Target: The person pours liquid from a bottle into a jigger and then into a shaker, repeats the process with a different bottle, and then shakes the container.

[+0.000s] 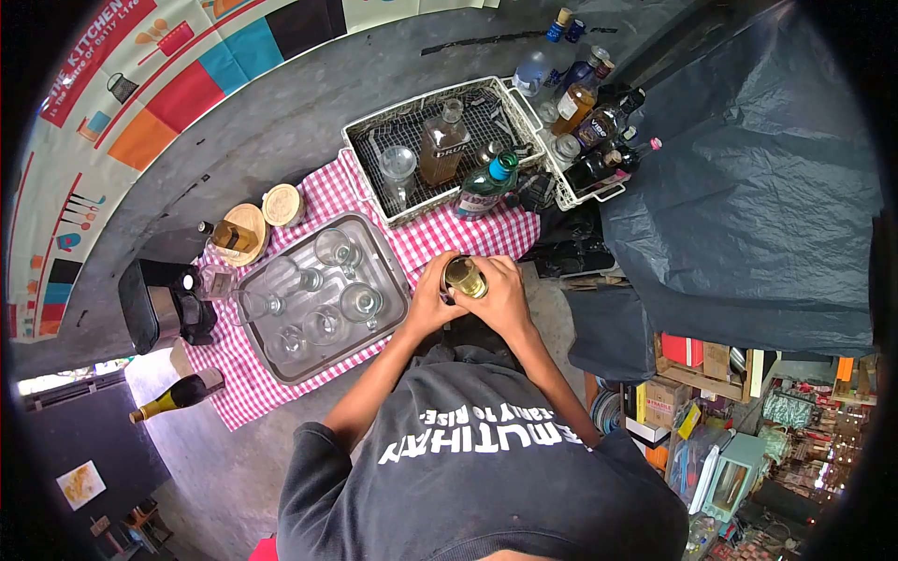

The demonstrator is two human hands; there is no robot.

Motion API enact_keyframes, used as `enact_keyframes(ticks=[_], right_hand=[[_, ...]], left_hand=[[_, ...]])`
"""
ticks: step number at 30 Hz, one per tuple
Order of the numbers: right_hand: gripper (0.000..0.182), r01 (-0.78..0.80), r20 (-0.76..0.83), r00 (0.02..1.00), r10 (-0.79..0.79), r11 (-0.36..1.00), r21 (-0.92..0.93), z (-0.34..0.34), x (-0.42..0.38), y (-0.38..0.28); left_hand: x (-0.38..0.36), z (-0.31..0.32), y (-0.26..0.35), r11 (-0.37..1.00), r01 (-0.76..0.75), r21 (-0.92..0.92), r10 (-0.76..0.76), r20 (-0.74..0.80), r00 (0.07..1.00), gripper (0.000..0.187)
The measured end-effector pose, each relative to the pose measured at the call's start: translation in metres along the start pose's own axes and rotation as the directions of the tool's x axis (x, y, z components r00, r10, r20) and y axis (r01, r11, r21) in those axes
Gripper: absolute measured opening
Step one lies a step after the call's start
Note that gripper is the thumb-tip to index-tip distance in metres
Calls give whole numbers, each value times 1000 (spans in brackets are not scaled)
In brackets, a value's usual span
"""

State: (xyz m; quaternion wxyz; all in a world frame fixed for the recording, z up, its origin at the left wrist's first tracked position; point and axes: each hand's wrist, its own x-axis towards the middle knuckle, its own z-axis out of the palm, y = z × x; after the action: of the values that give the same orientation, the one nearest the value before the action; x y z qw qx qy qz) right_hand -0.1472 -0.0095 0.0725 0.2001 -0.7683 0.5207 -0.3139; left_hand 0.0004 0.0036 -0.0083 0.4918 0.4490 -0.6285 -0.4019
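Close to my chest, both hands are wrapped around a small glass (467,279) that looks yellowish inside. My left hand (433,297) is closed on its left side, where a dark rim shows by the fingers. From the right, my right hand (505,295) grips the same glass, thumb and fingers curled round it. The lower part of the glass is hidden by the hands. Left of them, a grey metal tray (391,329) carries several clear glasses and mugs. Beyond the hands stands a green-blue bottle (482,192) against a white wire basket (374,217).
A red checked cloth (426,245) covers the table. The basket holds a brown bottle (444,150) and a clear goblet (398,168). More bottles (599,126) crowd a second basket at right. At left are a black coffee machine (154,304) and a lying dark bottle (182,393).
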Motion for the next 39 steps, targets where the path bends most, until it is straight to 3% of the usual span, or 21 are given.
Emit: enact_keyframes(ticks=[9, 39], right_hand=[[42, -55, 50, 997, 56, 998, -14, -4, 2, -1], [39, -23, 59, 998, 29, 995, -96, 0, 10, -2]], left_hand=[[0, 2, 3, 1000, 15, -16, -15, 2, 1000, 80], [3, -3, -1, 1000, 9, -11, -9, 17, 1000, 85]])
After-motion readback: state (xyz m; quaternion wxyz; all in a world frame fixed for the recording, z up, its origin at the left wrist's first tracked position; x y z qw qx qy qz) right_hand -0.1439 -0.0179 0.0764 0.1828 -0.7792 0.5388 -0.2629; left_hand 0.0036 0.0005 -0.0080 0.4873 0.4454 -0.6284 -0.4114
